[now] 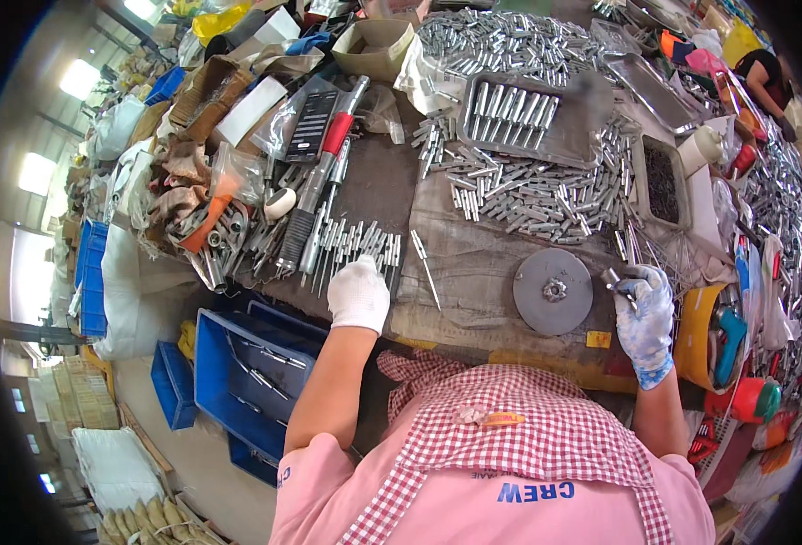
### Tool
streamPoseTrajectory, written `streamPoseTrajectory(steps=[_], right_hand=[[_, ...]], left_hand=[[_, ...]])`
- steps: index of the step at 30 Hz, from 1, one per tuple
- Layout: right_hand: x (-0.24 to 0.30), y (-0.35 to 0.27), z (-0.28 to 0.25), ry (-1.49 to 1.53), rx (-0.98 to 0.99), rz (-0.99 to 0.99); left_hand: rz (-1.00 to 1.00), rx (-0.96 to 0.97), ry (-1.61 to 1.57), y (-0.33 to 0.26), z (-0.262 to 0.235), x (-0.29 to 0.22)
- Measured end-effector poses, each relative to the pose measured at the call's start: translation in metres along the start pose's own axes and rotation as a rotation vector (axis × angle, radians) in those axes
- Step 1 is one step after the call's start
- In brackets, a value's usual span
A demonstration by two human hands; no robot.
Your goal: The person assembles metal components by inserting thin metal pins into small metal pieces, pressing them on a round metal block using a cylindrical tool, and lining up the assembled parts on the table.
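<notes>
- At your lower left, a blue bin [204, 368] stands below the worktop [473, 295]; a few thin metal rods lie inside it.
- Right of that, on the worktop, a long bar tool with a red band [335, 133] and a dark ribbed grip slants from upper right to lower left.
- Just beside the grip, a row of metal shafts [351, 238] lies side by side on a dark mat; their long axes run roughly away from you, thin ends towards you.
- Your left hand [359, 298], in a white glove, is at the near edge of that row; the shafts lie directly beyond its fingers, and it is clearly the nearer hand; the fingers point along the shafts, but whether they are open or gripping one, you cannot tell from this view.
- Just right of the left hand, a single shaft [425, 270] lies apart; its axis tilts from upper left to lower right, thin end towards you.
- Farther off, a loose pile of metal pieces [528, 195] spreads around a metal tray [575, 136] holding a neat row of shafts.
- Right of centre, a round grey disc [553, 292] lies flat, between the single shaft and your right hand.
- Your right hand [646, 318], in a blue-and-white glove, has its fingers closed on a short metal part [611, 276]; it is well apart from the row.
</notes>
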State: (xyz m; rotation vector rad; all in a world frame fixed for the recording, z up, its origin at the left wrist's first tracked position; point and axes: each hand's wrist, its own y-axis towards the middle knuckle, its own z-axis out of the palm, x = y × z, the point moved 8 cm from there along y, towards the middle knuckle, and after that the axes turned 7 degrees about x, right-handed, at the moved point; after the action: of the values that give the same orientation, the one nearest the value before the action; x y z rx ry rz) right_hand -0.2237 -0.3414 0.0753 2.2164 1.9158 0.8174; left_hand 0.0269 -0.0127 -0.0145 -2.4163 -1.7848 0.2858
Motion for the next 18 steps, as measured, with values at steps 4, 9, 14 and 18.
streamPoseTrajectory(steps=[4, 9, 14, 18], right_hand=[[-0.003, -0.005, 0.0, 0.019, -0.008, 0.014], [0.003, -0.001, -0.005, 0.042, -0.026, 0.006], [-0.002, -0.007, -0.008, 0.048, -0.042, 0.029], [0.007, -0.004, -0.01, 0.071, -0.042, 0.03]], left_hand=[[0.054, -0.026, 0.178, -0.007, 0.0, -0.016], [-0.028, 0.0, 0.016, -0.01, -0.004, -0.003], [0.062, -0.048, -0.341, -0.005, -0.043, -0.038], [-0.001, -0.03, -0.29, 0.013, -0.015, -0.043]])
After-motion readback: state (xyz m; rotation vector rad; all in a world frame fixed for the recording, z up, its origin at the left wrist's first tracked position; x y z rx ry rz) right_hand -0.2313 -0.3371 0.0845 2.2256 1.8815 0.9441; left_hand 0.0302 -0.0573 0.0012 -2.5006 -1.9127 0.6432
